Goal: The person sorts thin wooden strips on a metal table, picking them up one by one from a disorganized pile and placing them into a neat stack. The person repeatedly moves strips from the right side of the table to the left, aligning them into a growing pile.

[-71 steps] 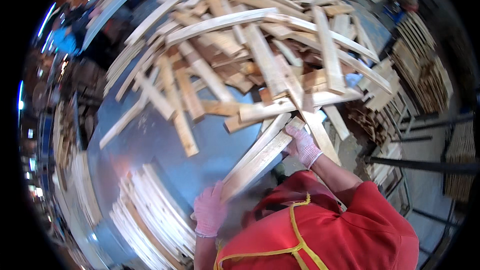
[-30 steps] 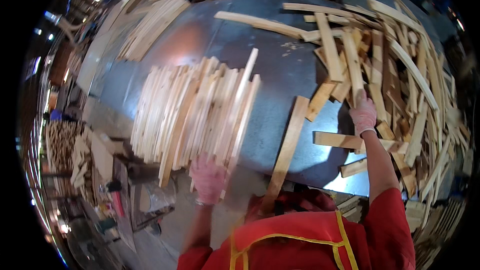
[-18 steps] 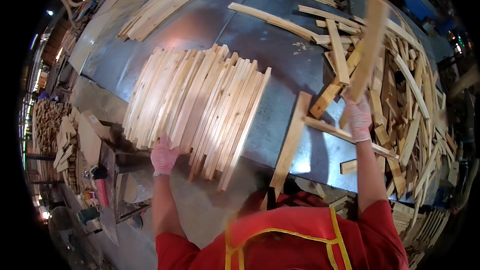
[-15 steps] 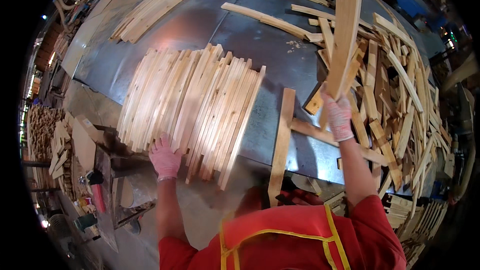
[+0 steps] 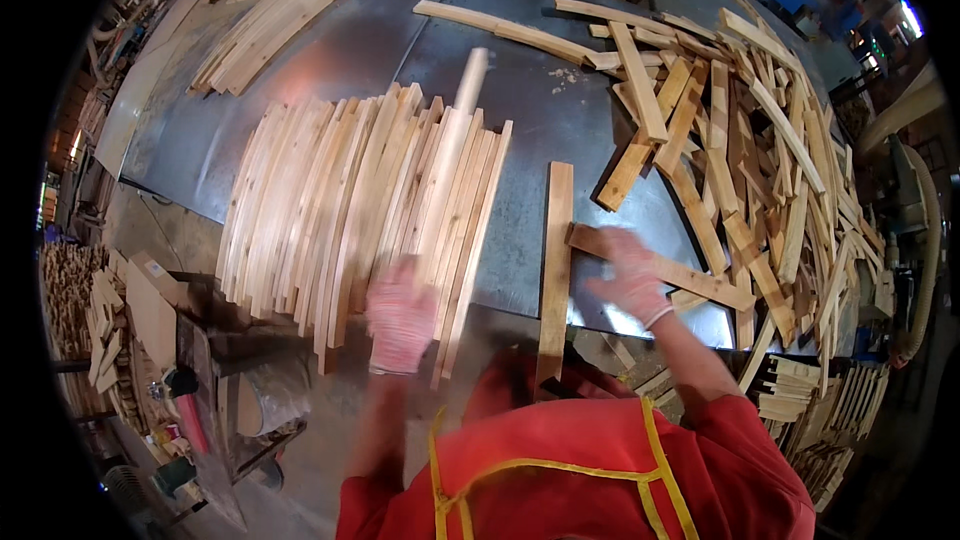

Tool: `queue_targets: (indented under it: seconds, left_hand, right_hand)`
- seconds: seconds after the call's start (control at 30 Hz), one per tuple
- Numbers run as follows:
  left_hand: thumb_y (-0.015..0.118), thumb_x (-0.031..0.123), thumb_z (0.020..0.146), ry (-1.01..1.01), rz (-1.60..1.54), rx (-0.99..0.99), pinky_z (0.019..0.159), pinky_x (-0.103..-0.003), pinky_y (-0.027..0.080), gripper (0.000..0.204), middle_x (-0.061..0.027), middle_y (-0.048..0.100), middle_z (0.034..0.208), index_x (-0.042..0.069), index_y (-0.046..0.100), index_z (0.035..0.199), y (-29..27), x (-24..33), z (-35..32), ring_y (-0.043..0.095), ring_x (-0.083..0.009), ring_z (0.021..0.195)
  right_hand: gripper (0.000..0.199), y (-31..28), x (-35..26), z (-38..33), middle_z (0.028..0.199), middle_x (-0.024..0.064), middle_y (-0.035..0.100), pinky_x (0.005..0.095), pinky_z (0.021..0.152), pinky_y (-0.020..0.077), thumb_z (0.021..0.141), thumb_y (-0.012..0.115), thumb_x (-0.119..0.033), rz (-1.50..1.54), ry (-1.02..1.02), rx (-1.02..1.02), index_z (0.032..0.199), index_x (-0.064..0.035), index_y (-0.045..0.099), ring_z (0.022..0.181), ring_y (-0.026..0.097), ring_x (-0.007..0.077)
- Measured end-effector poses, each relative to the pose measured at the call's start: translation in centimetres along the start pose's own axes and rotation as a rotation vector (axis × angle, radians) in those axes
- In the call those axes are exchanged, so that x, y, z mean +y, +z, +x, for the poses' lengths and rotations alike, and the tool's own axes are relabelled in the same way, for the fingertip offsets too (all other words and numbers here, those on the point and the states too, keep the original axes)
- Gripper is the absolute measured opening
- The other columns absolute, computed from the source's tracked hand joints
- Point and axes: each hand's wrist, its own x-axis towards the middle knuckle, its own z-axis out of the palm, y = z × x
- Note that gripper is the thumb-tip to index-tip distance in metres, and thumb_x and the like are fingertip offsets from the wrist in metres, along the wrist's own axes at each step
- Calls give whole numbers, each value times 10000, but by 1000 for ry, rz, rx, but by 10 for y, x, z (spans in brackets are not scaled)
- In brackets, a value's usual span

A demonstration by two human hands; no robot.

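The slat [image 5: 448, 155] had left the right hand [image 5: 630, 278], now open and empty, and landed on the sorted row [image 5: 350, 200]; the left hand [image 5: 400, 315] gripped its near end.

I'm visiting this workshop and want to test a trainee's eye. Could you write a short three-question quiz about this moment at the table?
1. True or false: the neat row of wooden slats lies on the person's left side of the metal table.
2. Which hand is at the near end of the blurred slat on top of that row? A: left hand. B: right hand.
3. What lies between the two hands, overhanging the table's near edge?

Key: 1 true. 2 A. 3 a single slat.
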Motion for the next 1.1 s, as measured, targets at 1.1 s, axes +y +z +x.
queue_targets:
  seconds: [1.1]
  left_hand:
    - [717, 276, 911, -177, -422, -16, 918, -418, 592, 504, -217, 738, 1138, 16, 657, 1339, 44, 20, -11, 738, -312, 968]
  right_hand:
    - [532, 53, -45, 146, 1087, 195, 692, 417, 821, 587, 1016, 623, -320, 1062, 538, -46, 1429, 4, 534, 917, 705, 338]
